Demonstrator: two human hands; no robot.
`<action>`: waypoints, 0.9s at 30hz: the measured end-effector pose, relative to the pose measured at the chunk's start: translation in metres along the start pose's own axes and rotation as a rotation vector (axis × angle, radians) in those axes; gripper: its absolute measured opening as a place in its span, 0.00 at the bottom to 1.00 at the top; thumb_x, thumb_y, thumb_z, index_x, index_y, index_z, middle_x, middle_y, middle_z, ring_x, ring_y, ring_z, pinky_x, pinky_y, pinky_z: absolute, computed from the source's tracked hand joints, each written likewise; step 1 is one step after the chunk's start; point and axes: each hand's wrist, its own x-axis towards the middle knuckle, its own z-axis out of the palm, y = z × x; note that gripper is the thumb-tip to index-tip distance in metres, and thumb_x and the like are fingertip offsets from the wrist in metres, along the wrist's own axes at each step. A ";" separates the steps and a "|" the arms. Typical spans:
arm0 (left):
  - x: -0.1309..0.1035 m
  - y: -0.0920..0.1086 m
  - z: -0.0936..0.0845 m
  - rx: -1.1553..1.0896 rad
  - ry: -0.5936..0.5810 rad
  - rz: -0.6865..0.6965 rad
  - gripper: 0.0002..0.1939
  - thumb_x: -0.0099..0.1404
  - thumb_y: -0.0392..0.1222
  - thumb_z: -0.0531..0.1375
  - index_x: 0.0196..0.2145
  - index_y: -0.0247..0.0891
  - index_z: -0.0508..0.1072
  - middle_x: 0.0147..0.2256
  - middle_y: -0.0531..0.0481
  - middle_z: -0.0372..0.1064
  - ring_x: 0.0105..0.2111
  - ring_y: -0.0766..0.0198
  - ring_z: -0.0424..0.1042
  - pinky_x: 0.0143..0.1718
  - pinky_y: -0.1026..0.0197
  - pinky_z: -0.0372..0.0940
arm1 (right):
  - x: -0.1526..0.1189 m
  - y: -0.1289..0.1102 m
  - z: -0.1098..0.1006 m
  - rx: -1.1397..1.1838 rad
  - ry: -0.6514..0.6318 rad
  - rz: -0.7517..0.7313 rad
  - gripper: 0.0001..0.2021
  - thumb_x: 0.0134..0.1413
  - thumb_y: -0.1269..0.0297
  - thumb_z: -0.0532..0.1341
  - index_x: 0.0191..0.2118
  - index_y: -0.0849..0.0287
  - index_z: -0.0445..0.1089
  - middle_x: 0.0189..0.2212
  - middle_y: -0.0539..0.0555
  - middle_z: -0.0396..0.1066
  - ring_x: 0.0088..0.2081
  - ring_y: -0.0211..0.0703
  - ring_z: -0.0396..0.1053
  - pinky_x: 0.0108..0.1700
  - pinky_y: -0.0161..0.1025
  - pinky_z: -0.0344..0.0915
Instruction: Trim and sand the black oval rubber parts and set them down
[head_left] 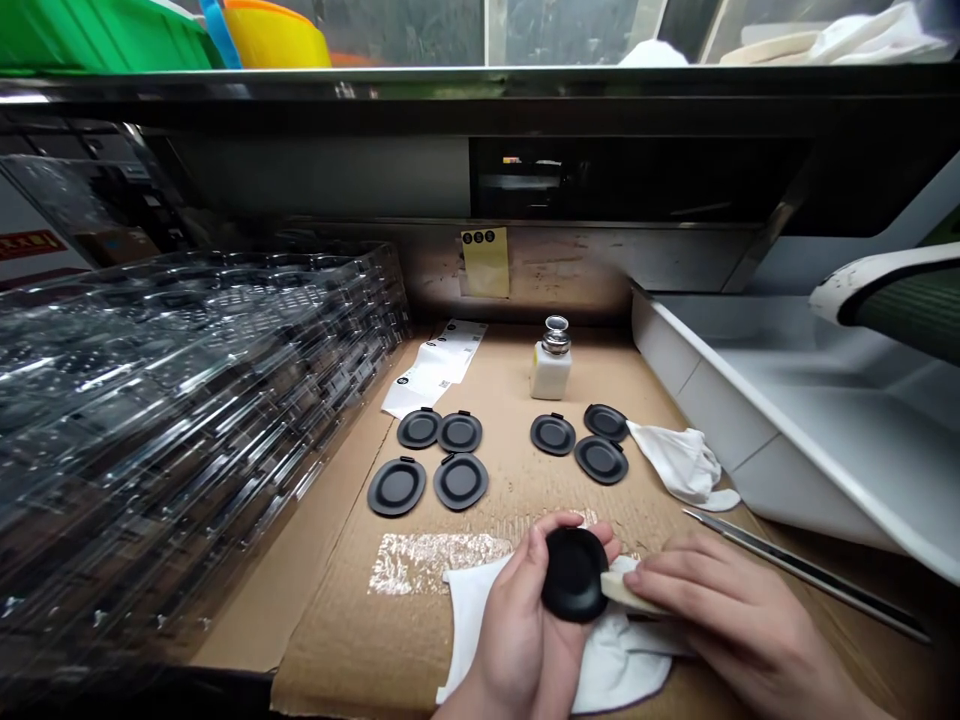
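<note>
My left hand [517,640] holds a black oval plastic part [574,575] in its palm, with fingers curled round the edge. My right hand [739,610] pinches a flat off-white piece [630,594], its tip against the part's right edge; whether it is folded cloth or a stick, I cannot tell. Under both hands lies a white cloth [474,620]. Several like black parts lie farther back: a left group [397,486] and a right group with one part [553,434] a little apart. A white bottle with a metal pump top [551,370] stands upright behind them.
Stacked clear plastic trays [300,400] fill the left side. A white bin [690,370] stands at right, with a white finger-cot-like cloth [679,465] and slim metal tool [810,575] beside it. Printed label sheets [439,365] lie at the back of the cardboard [510,500].
</note>
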 end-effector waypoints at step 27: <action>-0.003 0.001 0.005 0.022 0.031 -0.010 0.24 0.62 0.56 0.47 0.41 0.32 0.68 0.38 0.39 0.70 0.41 0.56 0.68 0.50 0.52 0.54 | 0.006 -0.023 -0.002 -0.154 -0.004 0.087 0.12 0.57 0.68 0.51 0.44 0.52 0.67 0.31 0.51 0.70 0.30 0.37 0.66 0.29 0.33 0.64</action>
